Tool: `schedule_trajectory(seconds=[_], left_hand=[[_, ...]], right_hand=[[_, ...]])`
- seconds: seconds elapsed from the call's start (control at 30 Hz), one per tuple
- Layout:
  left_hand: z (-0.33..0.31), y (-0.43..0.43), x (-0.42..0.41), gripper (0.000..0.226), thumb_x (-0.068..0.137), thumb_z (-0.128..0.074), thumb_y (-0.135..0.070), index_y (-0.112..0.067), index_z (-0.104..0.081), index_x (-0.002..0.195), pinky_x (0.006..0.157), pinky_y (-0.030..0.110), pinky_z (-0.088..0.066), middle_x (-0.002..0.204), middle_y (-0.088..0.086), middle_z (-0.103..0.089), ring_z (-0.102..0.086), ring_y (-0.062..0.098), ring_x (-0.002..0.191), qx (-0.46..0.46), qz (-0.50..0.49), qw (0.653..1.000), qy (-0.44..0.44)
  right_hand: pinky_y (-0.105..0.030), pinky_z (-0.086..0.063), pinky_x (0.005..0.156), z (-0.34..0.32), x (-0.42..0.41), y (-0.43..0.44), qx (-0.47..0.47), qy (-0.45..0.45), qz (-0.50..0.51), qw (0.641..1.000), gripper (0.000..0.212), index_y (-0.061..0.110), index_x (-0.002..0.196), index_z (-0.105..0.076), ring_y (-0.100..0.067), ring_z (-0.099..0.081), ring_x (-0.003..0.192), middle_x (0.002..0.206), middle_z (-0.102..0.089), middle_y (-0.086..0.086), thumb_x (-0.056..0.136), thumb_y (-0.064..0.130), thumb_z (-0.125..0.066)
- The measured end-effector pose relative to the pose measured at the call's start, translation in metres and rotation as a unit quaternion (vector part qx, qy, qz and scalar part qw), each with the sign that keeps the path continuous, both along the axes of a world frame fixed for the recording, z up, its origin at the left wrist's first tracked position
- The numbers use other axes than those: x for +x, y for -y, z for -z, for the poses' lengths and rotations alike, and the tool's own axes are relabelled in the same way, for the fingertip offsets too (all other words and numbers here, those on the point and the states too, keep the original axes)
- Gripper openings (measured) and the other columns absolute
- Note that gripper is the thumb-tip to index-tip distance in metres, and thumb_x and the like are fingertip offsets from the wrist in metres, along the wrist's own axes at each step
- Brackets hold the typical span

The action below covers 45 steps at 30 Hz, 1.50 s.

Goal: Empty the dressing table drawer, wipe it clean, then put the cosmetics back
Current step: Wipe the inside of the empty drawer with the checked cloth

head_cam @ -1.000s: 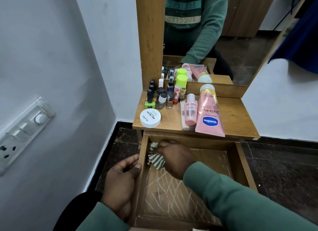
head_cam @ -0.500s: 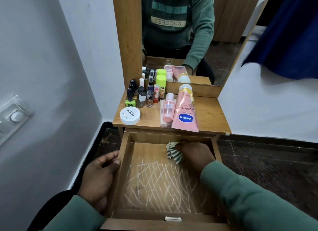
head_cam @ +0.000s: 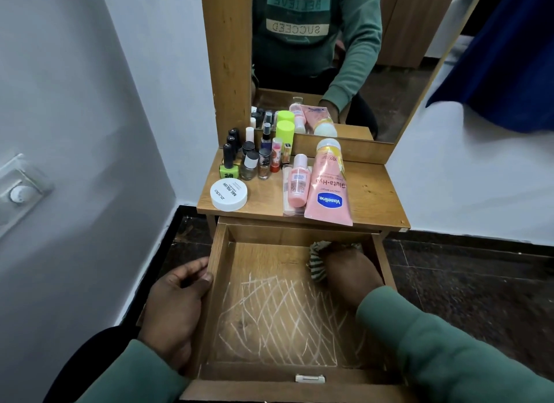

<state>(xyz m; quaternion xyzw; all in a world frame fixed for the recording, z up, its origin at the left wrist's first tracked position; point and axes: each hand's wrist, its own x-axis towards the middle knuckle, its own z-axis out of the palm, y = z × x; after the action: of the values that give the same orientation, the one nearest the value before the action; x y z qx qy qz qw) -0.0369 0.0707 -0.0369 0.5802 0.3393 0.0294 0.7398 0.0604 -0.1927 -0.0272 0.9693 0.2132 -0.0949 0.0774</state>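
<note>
The left hand (head_cam: 177,309) gripped the left wall of the one open drawer (head_cam: 220,267), with the thumb on its edge. On the counter (head_cam: 371,192) behind it stood one white nail polish jar (head_cam: 229,194) and a group of small bottles (head_cam: 251,159), too crowded to count. Beside them lay one pink bottle (head_cam: 298,182) and one Vaseline tube (head_cam: 329,186). In the far right corner of the drawer, the right hand (head_cam: 353,270) pressed down one striped cloth (head_cam: 316,264), fingers bent over it.

Striped cloth (head_cam: 317,263); pink tube (head_cam: 329,189); perhaps white-scratched drawer (head_cam: 218,261)
</note>
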Motion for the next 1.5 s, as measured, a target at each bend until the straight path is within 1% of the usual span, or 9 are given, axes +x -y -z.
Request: schedule_trajectory(seconds=[0.1, 0.2, 0.33, 0.5, 0.67, 0.83, 1.07, 1.23, 1.5], left_hand=[[0.0, 0.0, -0.001, 0.024, 0.095, -0.065, -0.003, -0.019, -0.077, 0.11, 0.092, 0.057, -0.057, 0.098, 0.011, -0.08, -0.074, 0.035, 0.097, -0.002, -0.008, 1.0, 0.006], [0.0, 0.0, -0.002, 0.025, 0.096, -0.064, -0.003, -0.021, -0.078, 0.106, 0.088, 0.053, -0.06, 0.096, 0.011, -0.08, -0.076, 0.033, 0.092, -0.007, -0.011, 1.0, 0.008], [-0.001, 0.001, -0.003, 0.026, 0.096, -0.063, -0.001, -0.02, -0.078, 0.104, 0.086, 0.049, -0.061, 0.096, 0.011, -0.08, -0.076, 0.031, 0.09, -0.007, -0.011, 1.0, 0.01], [-0.004, 0.0, -0.003, 0.025, 0.096, -0.062, 0.001, -0.018, -0.077, 0.105, 0.09, 0.05, -0.06, 0.098, 0.011, -0.08, -0.076, 0.03, 0.094, 0.0, -0.007, 1.0, 0.01], [-0.008, 0.0, -0.001, 0.026, 0.096, -0.062, 0.001, -0.016, -0.076, 0.109, 0.095, 0.054, -0.057, 0.099, 0.012, -0.079, -0.074, 0.033, 0.099, 0.008, -0.002, 1.0, 0.009], [-0.01, 0.004, -0.004, 0.024, 0.096, -0.062, 0.0, -0.013, -0.076, 0.109, 0.091, 0.053, -0.056, 0.098, 0.016, -0.079, -0.072, 0.031, 0.086, 0.015, 0.006, 1.0, 0.015], [-0.011, 0.003, -0.002, 0.024, 0.098, -0.061, -0.004, -0.015, -0.074, 0.115, 0.095, 0.062, -0.053, 0.105, 0.019, -0.077, -0.069, 0.036, 0.093, 0.004, 0.021, 1.0, -0.002], [-0.005, 0.001, -0.002, 0.025, 0.097, -0.062, -0.005, -0.018, -0.074, 0.115, 0.095, 0.064, -0.052, 0.108, 0.021, -0.075, -0.069, 0.037, 0.095, -0.002, 0.019, 1.0, -0.002], [0.0, -0.001, -0.001, 0.024, 0.097, -0.063, -0.006, -0.02, -0.075, 0.114, 0.094, 0.064, -0.053, 0.107, 0.018, -0.077, -0.071, 0.038, 0.095, -0.002, 0.015, 1.0, 0.003]], right_hand=[[-0.049, -0.042, 0.11, 0.001, -0.005, -0.022, -0.017, -0.018, 0.017, 1.0, 0.04, 0.01, 0.14, -0.053, -0.035, -0.045, 0.135, 0.149, -0.046, -0.014, 0.105, 0.015, -0.036], [-0.051, -0.037, 0.113, 0.0, -0.006, -0.035, -0.019, -0.014, 0.035, 0.999, 0.041, 0.011, 0.143, -0.05, -0.036, -0.042, 0.136, 0.15, -0.044, -0.014, 0.104, 0.017, -0.038], [-0.049, -0.028, 0.119, 0.006, -0.013, -0.055, 0.067, -0.015, -0.011, 0.998, 0.051, 0.021, 0.151, -0.036, -0.034, -0.034, 0.142, 0.157, -0.032, -0.008, 0.101, 0.023, -0.046], [-0.047, -0.038, 0.11, 0.015, -0.016, -0.123, 0.162, -0.006, -0.078, 0.984, 0.045, 0.019, 0.139, -0.053, -0.029, -0.04, 0.13, 0.144, -0.044, -0.006, 0.095, 0.019, -0.058], [-0.048, -0.044, 0.102, 0.01, -0.01, -0.135, 0.116, 0.025, -0.108, 0.987, 0.041, 0.015, 0.133, -0.058, -0.031, -0.045, 0.121, 0.136, -0.049, -0.008, 0.091, 0.012, -0.056], [-0.051, -0.046, 0.099, 0.006, -0.01, -0.116, 0.06, 0.049, -0.154, 0.985, 0.04, 0.011, 0.133, -0.058, -0.034, -0.046, 0.121, 0.137, -0.05, -0.012, 0.094, 0.02, -0.054], [-0.055, -0.046, 0.101, 0.014, -0.011, -0.054, 0.036, 0.065, -0.104, 0.992, 0.043, 0.006, 0.14, -0.05, -0.04, -0.05, 0.121, 0.141, -0.047, -0.019, 0.1, 0.02, -0.043], [-0.054, -0.049, 0.094, 0.011, -0.008, -0.015, -0.012, 0.074, -0.064, 0.995, 0.042, 0.006, 0.14, -0.049, -0.043, -0.059, 0.112, 0.138, -0.05, -0.021, 0.102, 0.021, -0.036], [-0.044, -0.05, 0.079, 0.012, -0.01, 0.003, -0.01, 0.063, 0.017, 0.998, 0.04, 0.008, 0.139, -0.045, -0.039, -0.064, 0.103, 0.137, -0.049, -0.018, 0.105, 0.023, -0.03]])
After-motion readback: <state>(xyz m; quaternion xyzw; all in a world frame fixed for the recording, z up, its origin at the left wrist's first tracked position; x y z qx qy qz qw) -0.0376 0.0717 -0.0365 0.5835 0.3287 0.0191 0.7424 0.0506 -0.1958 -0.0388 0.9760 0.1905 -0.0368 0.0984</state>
